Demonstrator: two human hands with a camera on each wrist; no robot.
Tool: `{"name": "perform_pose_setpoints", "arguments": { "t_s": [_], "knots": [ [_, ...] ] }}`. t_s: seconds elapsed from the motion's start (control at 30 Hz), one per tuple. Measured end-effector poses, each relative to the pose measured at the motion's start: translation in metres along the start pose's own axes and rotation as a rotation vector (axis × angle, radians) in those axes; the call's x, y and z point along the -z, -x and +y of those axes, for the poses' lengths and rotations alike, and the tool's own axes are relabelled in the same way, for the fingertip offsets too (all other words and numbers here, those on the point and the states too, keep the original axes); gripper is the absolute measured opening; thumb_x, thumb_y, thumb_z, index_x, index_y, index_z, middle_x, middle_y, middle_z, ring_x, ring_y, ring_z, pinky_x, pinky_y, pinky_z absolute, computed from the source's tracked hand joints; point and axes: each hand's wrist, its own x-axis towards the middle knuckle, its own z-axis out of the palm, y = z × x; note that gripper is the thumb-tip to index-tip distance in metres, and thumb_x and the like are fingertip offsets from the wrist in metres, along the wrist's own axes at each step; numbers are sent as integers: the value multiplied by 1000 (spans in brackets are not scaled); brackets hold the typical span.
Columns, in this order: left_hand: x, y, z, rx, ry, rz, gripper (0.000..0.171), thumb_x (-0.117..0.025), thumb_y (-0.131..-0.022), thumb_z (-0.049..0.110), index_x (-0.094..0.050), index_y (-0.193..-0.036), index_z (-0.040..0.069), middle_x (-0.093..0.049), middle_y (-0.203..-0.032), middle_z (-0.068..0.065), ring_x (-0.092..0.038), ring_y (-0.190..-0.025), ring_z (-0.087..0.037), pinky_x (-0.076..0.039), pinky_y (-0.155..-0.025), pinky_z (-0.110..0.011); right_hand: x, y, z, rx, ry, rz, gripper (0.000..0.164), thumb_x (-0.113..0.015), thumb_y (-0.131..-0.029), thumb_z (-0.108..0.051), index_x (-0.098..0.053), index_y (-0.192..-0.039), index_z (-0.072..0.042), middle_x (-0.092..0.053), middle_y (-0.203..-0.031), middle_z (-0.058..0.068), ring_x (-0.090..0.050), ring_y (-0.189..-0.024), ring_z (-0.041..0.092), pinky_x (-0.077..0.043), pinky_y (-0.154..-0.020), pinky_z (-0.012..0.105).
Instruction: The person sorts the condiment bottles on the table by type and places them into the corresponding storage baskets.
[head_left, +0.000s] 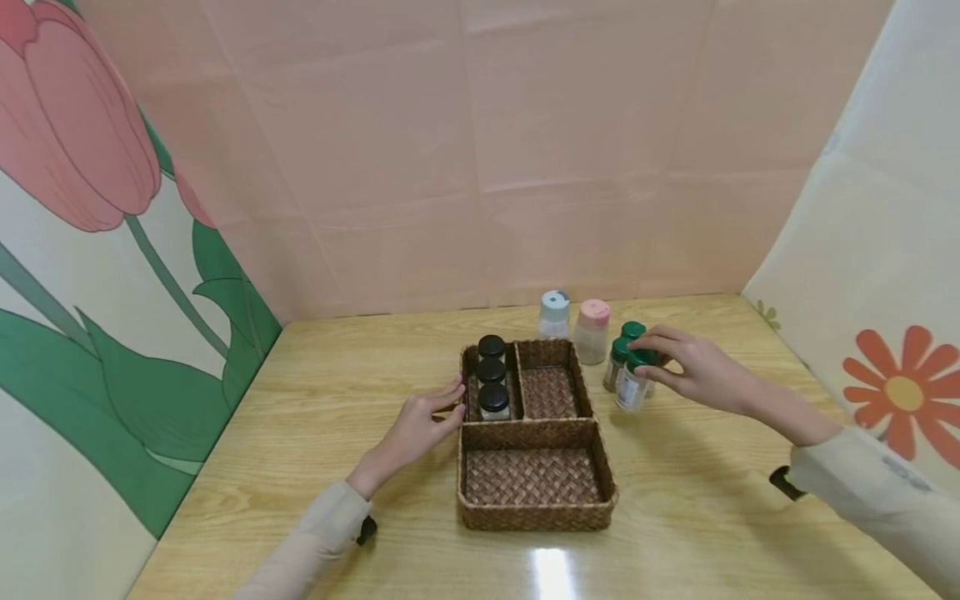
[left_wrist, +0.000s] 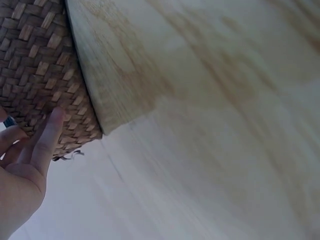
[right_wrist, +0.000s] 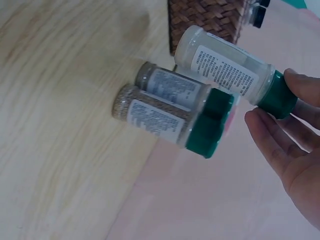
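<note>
Beige left sleeve (head_left: 318, 533) is seen nearest; by left hand (head_left: 416, 429), fingers extended, the brown woven basket (head_left: 536, 518) is touched. Below pinching fingertips of right hand (head_left: 697, 371), the clear, green-capped cylindrical bottle (head_left: 631, 392) is held nearly upright, the basket leftward.

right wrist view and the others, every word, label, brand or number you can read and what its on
No text can be read.
Held green-capped jar: label printed in lines, too blurred.
Two other green-capped jars: labelled, print too blurred.
Blue cap and pink cap: faint marks, too small to make out.
</note>
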Motion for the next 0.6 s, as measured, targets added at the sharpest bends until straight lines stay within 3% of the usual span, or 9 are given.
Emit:
{"name": "perform_pose_setpoints", "arguments": {
  "t_s": [0.07,0.2,0.23,0.33,0.4,0.47,0.6],
  "knots": [
    [-1,-1,0,6,7,-1,41,-58,-102,17,-54,-137,-3,-44,-148,-16,-71,-89,-19,-45,-44,-23,1,-3,0,9,-1,11,35,-77,-86,-8,-67,-120,-1,-62,-108,5,-56,-76,4,-47,-56,24],
    [-2,-1,-1,-1,5,7,40,-59,-101,15,-55,-136,-3,-45,-147,-16,-71,-87,-23,-45,-44,-24,2,-9,-2,16,-1,23,35,-77,-86,-8,-67,-119,-1,-62,-108,5,-57,-78,7,-49,-57,25],
    [-2,-1,-1,-4,3,9,40,-59,-101,15,-55,-136,-3,-46,-146,-16,-71,-93,-23,-45,-44,-24,3,-11,-2,12,-1,24,35,-77,-86,-8,-67,-119,-1,-62,-109,5,-58,-78,8,-49,-58,26],
    [-2,-1,-1,-4,11,2,40,-58,-102,16,-54,-137,-3,-45,-147,-17,-66,-64,-18,-42,-41,-23,5,-17,-5,5,0,27,35,-76,-87,-7,-66,-121,-2,-63,-112,7,-61,-82,10,-52,-61,28],
    [-2,-1,-1,-7,16,-2,41,-57,-102,17,-53,-137,-3,-44,-148,-17,-63,-60,-13,-42,-41,-23,8,-21,-7,6,-1,30,37,-75,-88,-7,-66,-123,-3,-63,-114,7,-62,-84,11,-53,-62,30],
    [-2,-1,0,-9,24,-7,41,-56,-103,18,-52,-138,-4,-43,-148,-18,-51,-47,-11,-41,-40,-23,9,-25,-10,15,4,31,37,-75,-88,-8,-65,-124,-4,-63,-115,7,-62,-84,12,-52,-63,31],
    [-1,-1,0,-4,30,-9,42,-55,-103,19,-52,-138,-3,-43,-148,-17,-44,-42,-7,-42,-39,-23,13,-34,-15,50,15,42,37,-75,-88,-8,-65,-124,-3,-62,-116,8,-63,-85,14,-53,-63,33]
  ]
}}
